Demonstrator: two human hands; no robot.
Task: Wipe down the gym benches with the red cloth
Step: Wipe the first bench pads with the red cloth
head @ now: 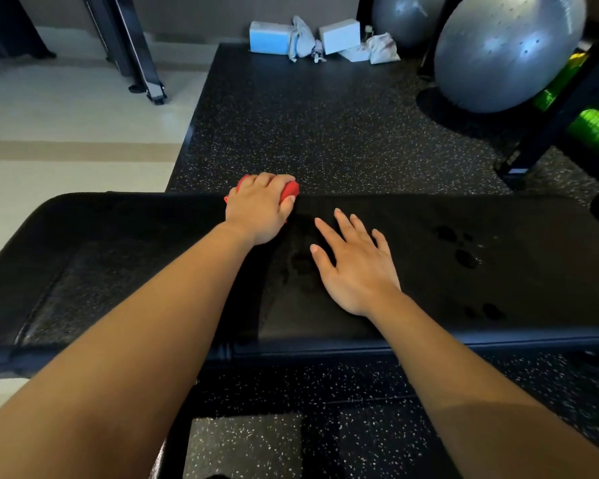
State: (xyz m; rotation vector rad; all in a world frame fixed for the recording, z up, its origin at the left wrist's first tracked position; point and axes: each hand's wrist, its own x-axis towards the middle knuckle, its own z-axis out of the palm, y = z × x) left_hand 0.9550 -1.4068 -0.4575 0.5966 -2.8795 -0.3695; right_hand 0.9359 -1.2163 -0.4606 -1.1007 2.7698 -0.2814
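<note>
My left hand grips the red cloth at the far edge of the bench, and the wet spots lie rightward along it, beyond my spread right hand.

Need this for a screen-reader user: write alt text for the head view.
The left hand grips a bunched red cloth at the far edge of a black gym bench, the right hand spread open over it near dark wet-looking spots. A grey exercise ball sits behind.
</note>
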